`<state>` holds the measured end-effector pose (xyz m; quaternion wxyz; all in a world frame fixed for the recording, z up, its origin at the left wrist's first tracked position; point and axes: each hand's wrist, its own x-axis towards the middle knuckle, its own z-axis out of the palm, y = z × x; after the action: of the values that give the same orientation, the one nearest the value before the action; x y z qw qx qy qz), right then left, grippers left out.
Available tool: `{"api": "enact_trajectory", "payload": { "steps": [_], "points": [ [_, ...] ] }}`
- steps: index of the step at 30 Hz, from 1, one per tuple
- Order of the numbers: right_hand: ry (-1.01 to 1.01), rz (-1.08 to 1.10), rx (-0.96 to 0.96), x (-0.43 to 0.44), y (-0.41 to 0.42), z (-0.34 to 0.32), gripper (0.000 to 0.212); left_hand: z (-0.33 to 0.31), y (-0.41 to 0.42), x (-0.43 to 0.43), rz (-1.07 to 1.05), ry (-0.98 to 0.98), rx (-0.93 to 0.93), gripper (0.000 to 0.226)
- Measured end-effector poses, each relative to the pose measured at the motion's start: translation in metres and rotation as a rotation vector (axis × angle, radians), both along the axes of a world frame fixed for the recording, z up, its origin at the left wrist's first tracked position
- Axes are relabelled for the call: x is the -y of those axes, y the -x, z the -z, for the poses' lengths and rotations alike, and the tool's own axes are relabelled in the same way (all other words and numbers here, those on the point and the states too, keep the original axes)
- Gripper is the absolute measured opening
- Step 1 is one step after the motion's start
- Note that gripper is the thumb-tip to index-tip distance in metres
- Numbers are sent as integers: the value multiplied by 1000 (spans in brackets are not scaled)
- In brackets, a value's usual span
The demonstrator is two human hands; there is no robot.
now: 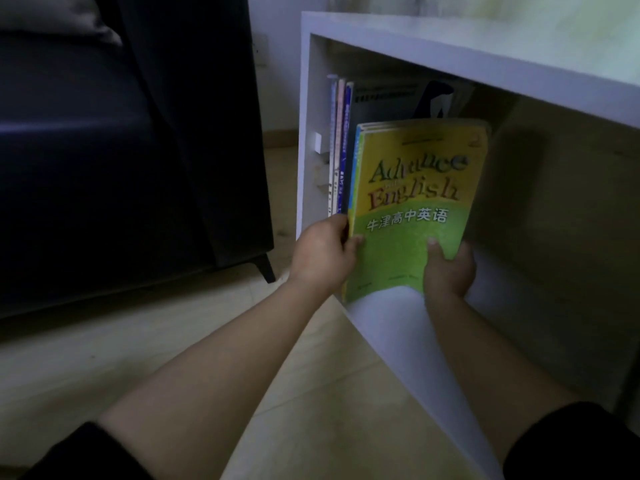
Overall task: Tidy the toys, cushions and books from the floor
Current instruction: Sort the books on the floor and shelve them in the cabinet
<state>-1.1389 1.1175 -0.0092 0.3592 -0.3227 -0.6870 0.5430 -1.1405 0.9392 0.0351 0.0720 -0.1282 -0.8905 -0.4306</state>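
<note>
A yellow and green English textbook (415, 188) stands upright at the mouth of a white shelf cabinet (450, 46), its cover facing me. It seems to be the front of a thin stack of similar books. My left hand (322, 258) grips its lower left edge, thumb on the cover. My right hand (448, 271) holds the lower right corner, thumb pressed on the green part. Several thin books (341, 143) stand upright against the cabinet's left wall, just left of the textbook. A darker book (388, 102) stands behind it.
A dark sofa (121, 150) with a short leg stands to the left of the cabinet, with a narrow strip of pale floor (277, 341) between them. The cabinet's right half (554, 220) holds nothing visible. A light cushion (52, 19) lies on the sofa's top left.
</note>
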Motion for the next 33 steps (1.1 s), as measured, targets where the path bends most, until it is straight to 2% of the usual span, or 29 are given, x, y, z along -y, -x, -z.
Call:
{"api": "enact_trajectory", "payload": {
  "steps": [3,6,8,10,12,16,21,28,33],
  "points": [
    [-13,-7,95,-8,-3,13,33,4,5,0,-27,42,-47,18],
    [-96,9,144,-2,-20,25,56,6,4,0,-35,42,-71,16],
    [-198,11,140,8,-32,35,52,9,4,1,-35,29,-78,16],
    [-187,-78,123,12,-41,44,41,10,4,1,-22,16,-88,18],
    [-199,-193,160,10,-43,51,43,11,4,1,-14,0,-94,19],
    [-459,-285,298,9,-41,54,66,13,4,2,4,-11,-113,19],
    [-648,-279,494,14,-24,58,87,14,8,2,8,-53,-126,19],
    [-785,-403,654,0,0,60,90,15,22,-1,-24,-110,-95,20],
    [-796,-454,675,-5,13,59,88,16,23,-5,-17,-187,-69,24]
  ]
}}
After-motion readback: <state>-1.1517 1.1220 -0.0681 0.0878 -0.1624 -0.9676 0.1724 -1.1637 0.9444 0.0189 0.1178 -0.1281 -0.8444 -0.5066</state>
